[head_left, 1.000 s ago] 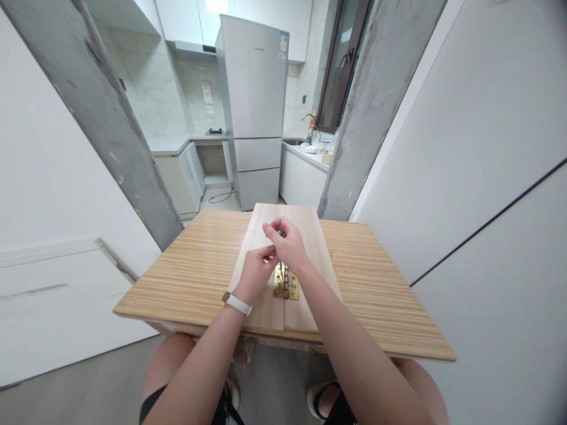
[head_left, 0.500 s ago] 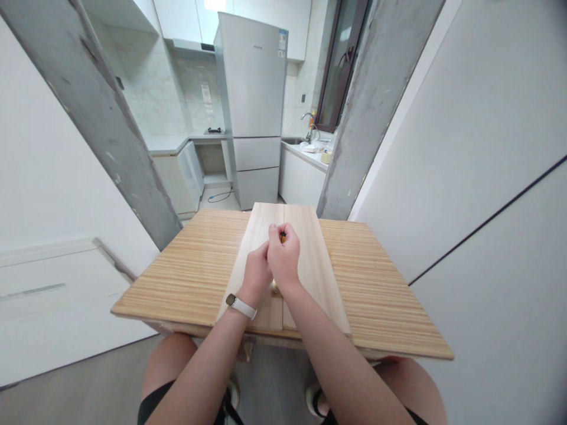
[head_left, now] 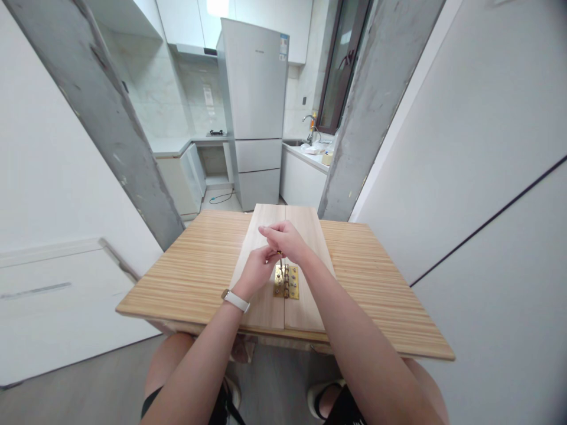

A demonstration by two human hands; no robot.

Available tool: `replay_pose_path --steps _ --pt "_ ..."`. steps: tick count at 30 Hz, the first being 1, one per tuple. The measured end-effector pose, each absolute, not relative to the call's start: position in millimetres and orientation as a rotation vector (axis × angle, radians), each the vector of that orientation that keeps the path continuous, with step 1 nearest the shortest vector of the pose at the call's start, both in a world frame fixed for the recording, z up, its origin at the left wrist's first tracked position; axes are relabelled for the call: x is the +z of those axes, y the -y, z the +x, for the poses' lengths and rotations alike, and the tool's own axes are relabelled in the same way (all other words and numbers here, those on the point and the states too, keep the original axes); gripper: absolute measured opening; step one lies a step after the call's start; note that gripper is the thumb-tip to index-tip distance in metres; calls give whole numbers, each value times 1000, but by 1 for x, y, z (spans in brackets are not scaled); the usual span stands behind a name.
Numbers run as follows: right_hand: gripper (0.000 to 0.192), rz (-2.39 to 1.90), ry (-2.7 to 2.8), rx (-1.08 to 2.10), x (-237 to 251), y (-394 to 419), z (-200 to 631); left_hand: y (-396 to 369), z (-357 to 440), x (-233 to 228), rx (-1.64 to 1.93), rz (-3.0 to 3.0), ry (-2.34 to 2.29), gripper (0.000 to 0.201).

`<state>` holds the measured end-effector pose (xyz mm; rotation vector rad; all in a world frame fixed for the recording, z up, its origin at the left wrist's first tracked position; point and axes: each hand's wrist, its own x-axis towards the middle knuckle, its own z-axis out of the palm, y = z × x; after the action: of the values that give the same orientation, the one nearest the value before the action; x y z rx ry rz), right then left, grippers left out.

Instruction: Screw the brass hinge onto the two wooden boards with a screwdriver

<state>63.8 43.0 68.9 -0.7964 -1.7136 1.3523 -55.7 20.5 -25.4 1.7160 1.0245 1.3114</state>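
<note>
The left hand (head_left: 258,268) pinches a screwdriver (head_left: 280,264); the right hand (head_left: 286,238) wraps its top, above the brass hinge (head_left: 293,284) straddling two boards' (head_left: 266,313) seam, nearer their front edge. Worktop (head_left: 376,283) extends past both sides.

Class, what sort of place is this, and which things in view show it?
Likely a home, beside its kitchen: a fridge, a sink and wall cabinets show beyond the table.

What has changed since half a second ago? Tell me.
The right hand has turned, thumb now pointing left, wrist shifted right and forward, so the hinge, mostly covered then, shows plainly. The thin tool is partly hidden, so any grip change is unclear. Left hand, hinge and wooden boards stay about put.
</note>
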Motion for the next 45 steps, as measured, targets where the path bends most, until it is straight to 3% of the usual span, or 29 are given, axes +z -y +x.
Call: replay_pose_path --steps 3,9,13,18,23,29,37,45 --pt "52 -774 1669 1305 68 -42 65 -20 -54 -24 1342 1714 -1075 17" --pt "28 -846 1390 901 55 -30 63 -16 -47 -17 1413 1758 -1169 19" --pt "29 -941 1296 751 47 -10 56 -13 -43 -14 1438 1778 -1285 18" --pt "44 -1022 1183 705 41 10 38 -12 -43 -17 1390 1852 -1375 19" --pt "24 -1076 1127 694 41 -4 30 -17 -43 -18 1403 1805 -1379 20" --pt "51 -1037 1233 837 40 -44 45 -20 -56 -26 1242 1835 -1167 22" --pt "59 -857 1384 1239 42 -60 59 -23 -56 -46 1059 1944 -1208 26" --pt "62 -818 1419 1203 61 -48 63 -23 -56 -43 1035 2120 -1235 22"
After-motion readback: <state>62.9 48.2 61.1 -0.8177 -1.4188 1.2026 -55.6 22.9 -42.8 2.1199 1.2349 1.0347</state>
